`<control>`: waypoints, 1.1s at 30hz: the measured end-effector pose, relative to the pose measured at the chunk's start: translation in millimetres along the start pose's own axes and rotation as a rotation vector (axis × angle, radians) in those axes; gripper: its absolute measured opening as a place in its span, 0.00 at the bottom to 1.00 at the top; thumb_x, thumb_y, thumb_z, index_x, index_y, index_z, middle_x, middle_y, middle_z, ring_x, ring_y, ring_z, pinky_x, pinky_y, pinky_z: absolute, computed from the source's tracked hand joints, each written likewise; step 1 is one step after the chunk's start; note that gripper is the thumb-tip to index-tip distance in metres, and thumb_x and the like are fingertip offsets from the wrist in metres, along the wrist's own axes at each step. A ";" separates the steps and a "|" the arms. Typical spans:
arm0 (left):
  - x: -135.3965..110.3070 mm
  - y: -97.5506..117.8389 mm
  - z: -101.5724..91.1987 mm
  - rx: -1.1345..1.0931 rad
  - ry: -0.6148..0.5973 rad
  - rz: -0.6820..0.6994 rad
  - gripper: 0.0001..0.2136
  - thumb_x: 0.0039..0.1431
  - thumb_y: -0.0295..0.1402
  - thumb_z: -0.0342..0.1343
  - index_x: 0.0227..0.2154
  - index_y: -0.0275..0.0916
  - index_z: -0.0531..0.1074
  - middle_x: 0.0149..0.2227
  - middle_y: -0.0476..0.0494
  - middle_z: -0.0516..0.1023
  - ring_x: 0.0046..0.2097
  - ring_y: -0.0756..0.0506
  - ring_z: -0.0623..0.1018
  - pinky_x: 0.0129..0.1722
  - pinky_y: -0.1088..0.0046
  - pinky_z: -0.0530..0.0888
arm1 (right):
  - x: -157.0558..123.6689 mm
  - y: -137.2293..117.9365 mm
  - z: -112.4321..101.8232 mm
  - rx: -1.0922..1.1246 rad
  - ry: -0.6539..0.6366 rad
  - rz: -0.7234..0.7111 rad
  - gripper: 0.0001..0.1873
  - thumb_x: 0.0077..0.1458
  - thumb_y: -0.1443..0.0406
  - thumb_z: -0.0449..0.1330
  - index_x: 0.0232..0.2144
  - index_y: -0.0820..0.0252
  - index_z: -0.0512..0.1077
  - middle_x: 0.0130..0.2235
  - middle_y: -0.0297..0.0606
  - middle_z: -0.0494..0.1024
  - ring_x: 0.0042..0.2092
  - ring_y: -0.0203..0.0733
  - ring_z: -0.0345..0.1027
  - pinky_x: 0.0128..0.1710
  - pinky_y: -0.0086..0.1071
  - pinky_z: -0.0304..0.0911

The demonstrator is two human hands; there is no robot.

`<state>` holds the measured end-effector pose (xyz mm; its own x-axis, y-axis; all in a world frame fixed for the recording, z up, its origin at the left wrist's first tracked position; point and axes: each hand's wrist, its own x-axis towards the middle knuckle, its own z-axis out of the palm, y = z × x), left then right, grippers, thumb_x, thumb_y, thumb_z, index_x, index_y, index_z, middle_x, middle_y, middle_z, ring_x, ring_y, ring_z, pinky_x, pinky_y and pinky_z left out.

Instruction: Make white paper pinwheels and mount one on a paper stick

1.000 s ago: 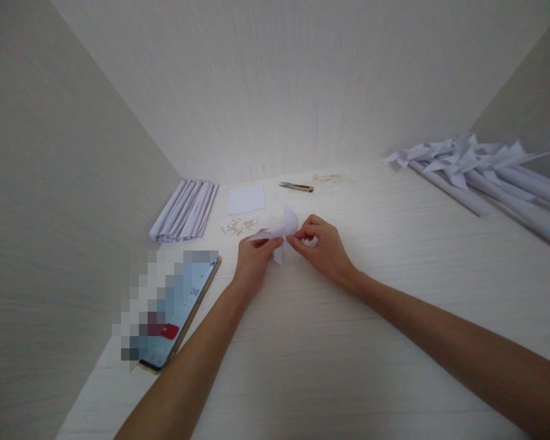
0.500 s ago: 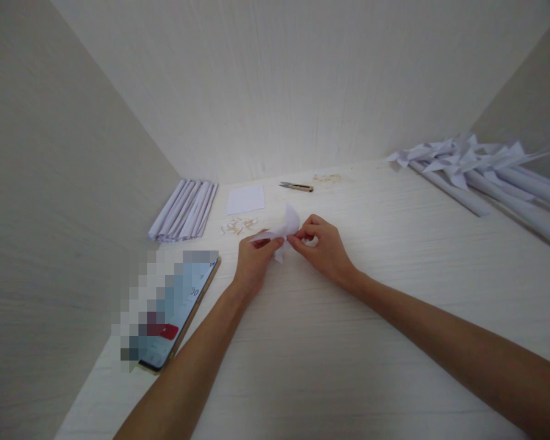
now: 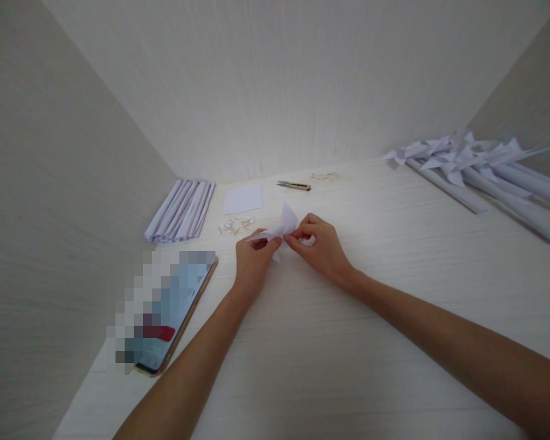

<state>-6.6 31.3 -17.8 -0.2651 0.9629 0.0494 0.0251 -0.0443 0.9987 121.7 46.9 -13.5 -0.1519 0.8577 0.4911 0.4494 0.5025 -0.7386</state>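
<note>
A small folded piece of white paper [image 3: 282,225] is held just above the white table [image 3: 330,342], near its middle. My left hand [image 3: 253,263] pinches the paper's left side between thumb and fingers. My right hand [image 3: 321,245] pinches its right side, fingers curled close to the left hand's fingertips. One flap of the paper stands up between the two hands.
A phone [image 3: 172,315] lies at the left. Behind it are a stack of rolled paper tubes [image 3: 181,209], a white paper square [image 3: 242,199], small wooden sticks [image 3: 235,225] and snips [image 3: 294,184]. Several paper pinwheels on tubes [image 3: 476,168] lie at the far right. Walls enclose three sides.
The hands and the paper stay almost as they were, with only small finger movement. The view has shifted slightly.
</note>
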 end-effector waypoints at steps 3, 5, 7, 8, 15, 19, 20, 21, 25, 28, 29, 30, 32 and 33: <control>-0.6 1.7 0.8 0.035 0.024 0.008 0.03 0.37 0.29 0.58 0.18 0.35 0.72 0.21 0.52 0.73 0.24 0.52 0.70 0.25 0.77 0.65 | 0.3 0.1 -0.6 0.007 0.006 0.008 0.08 0.43 0.67 0.59 0.16 0.61 0.66 0.23 0.33 0.65 0.26 0.34 0.59 0.27 0.30 0.55; -0.5 1.7 0.5 0.040 0.018 0.020 0.03 0.37 0.29 0.58 0.18 0.36 0.72 0.22 0.52 0.73 0.25 0.52 0.70 0.26 0.77 0.66 | 0.9 1.0 -0.7 0.013 0.042 0.014 0.07 0.41 0.67 0.60 0.18 0.60 0.65 0.25 0.33 0.66 0.29 0.36 0.60 0.30 0.32 0.56; -0.2 1.1 0.1 0.047 0.005 0.032 0.03 0.38 0.30 0.57 0.19 0.36 0.73 0.22 0.51 0.73 0.26 0.51 0.70 0.26 0.77 0.66 | 1.7 2.6 -0.6 0.049 0.075 0.031 0.08 0.39 0.66 0.61 0.21 0.59 0.63 0.27 0.33 0.66 0.31 0.37 0.61 0.33 0.33 0.57; -0.1 1.0 -0.1 0.055 -0.002 0.036 0.03 0.38 0.30 0.57 0.19 0.36 0.73 0.21 0.51 0.73 0.26 0.51 0.71 0.26 0.77 0.66 | 2.1 3.3 -0.4 0.088 0.077 0.042 0.10 0.39 0.67 0.61 0.23 0.59 0.61 0.27 0.32 0.66 0.32 0.37 0.61 0.34 0.33 0.57; -2.3 4.8 2.1 0.145 -0.047 0.114 0.03 0.39 0.27 0.56 0.20 0.35 0.74 0.24 0.49 0.73 0.26 0.51 0.71 0.25 0.77 0.66 | 2.7 3.0 0.1 0.327 -0.022 0.134 0.16 0.38 0.69 0.59 0.28 0.56 0.54 0.27 0.28 0.65 0.30 0.35 0.64 0.30 0.31 0.59; -4.4 8.5 4.2 0.211 -0.038 0.152 0.04 0.39 0.25 0.55 0.20 0.35 0.74 0.24 0.49 0.73 0.26 0.51 0.71 0.25 0.77 0.66 | 2.7 2.7 0.4 0.352 -0.044 0.152 0.17 0.38 0.69 0.59 0.28 0.56 0.54 0.27 0.28 0.66 0.29 0.35 0.65 0.29 0.31 0.59; -4.7 9.0 4.5 0.225 -0.035 0.152 0.04 0.39 0.25 0.54 0.20 0.35 0.73 0.23 0.49 0.73 0.25 0.51 0.71 0.25 0.77 0.66 | 2.8 3.1 0.6 0.363 -0.043 0.158 0.17 0.37 0.69 0.59 0.28 0.56 0.54 0.27 0.28 0.66 0.29 0.35 0.65 0.29 0.30 0.59; -4.8 9.3 4.7 0.231 -0.030 0.150 0.04 0.39 0.25 0.54 0.20 0.34 0.73 0.23 0.49 0.73 0.25 0.51 0.70 0.25 0.77 0.66 | 2.9 3.4 0.8 0.381 -0.042 0.165 0.17 0.37 0.69 0.59 0.28 0.57 0.54 0.27 0.28 0.66 0.29 0.35 0.65 0.29 0.30 0.60; -3.9 7.4 3.3 0.166 -0.069 0.140 0.03 0.41 0.28 0.54 0.22 0.35 0.71 0.22 0.51 0.72 0.26 0.51 0.70 0.28 0.76 0.66 | 2.9 5.0 1.5 0.525 -0.058 0.219 0.19 0.37 0.68 0.60 0.29 0.56 0.53 0.26 0.28 0.68 0.30 0.35 0.66 0.28 0.30 0.61; -3.2 5.6 1.7 0.109 -0.132 0.132 0.04 0.43 0.30 0.54 0.23 0.36 0.71 0.23 0.51 0.72 0.27 0.51 0.69 0.30 0.76 0.66 | 2.6 5.7 2.0 0.601 -0.062 0.247 0.20 0.37 0.68 0.60 0.30 0.56 0.52 0.25 0.27 0.69 0.28 0.35 0.66 0.27 0.30 0.62; -3.2 5.4 1.4 0.099 -0.141 0.122 0.04 0.43 0.30 0.54 0.24 0.36 0.71 0.24 0.51 0.72 0.28 0.51 0.69 0.30 0.75 0.66 | 2.5 5.9 2.1 0.612 -0.059 0.251 0.20 0.37 0.68 0.60 0.30 0.55 0.52 0.25 0.27 0.69 0.28 0.34 0.66 0.26 0.29 0.62; -3.4 5.3 1.4 0.093 -0.143 0.112 0.05 0.43 0.31 0.54 0.24 0.36 0.71 0.24 0.51 0.73 0.28 0.51 0.69 0.31 0.75 0.66 | 2.4 6.0 2.2 0.619 -0.057 0.253 0.20 0.37 0.67 0.60 0.30 0.55 0.52 0.25 0.26 0.69 0.28 0.34 0.66 0.26 0.29 0.62; -4.1 5.6 1.6 0.091 -0.137 0.099 0.05 0.43 0.31 0.54 0.24 0.36 0.71 0.25 0.51 0.73 0.29 0.51 0.70 0.31 0.75 0.66 | 2.2 6.3 2.1 0.621 -0.059 0.256 0.20 0.37 0.67 0.60 0.30 0.55 0.52 0.25 0.26 0.69 0.27 0.34 0.66 0.25 0.28 0.61; -4.5 5.8 1.8 0.091 -0.132 0.097 0.05 0.43 0.31 0.54 0.24 0.36 0.71 0.25 0.51 0.73 0.29 0.51 0.69 0.31 0.75 0.66 | 2.2 6.3 2.0 0.618 -0.060 0.257 0.20 0.37 0.67 0.60 0.30 0.55 0.52 0.25 0.26 0.69 0.27 0.34 0.66 0.24 0.27 0.61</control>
<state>-3.5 27.2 -12.3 -0.1289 0.9821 0.1372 0.1327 -0.1200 0.9839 122.4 52.2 -18.0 -0.1638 0.9540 0.2512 -0.1065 0.2361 -0.9659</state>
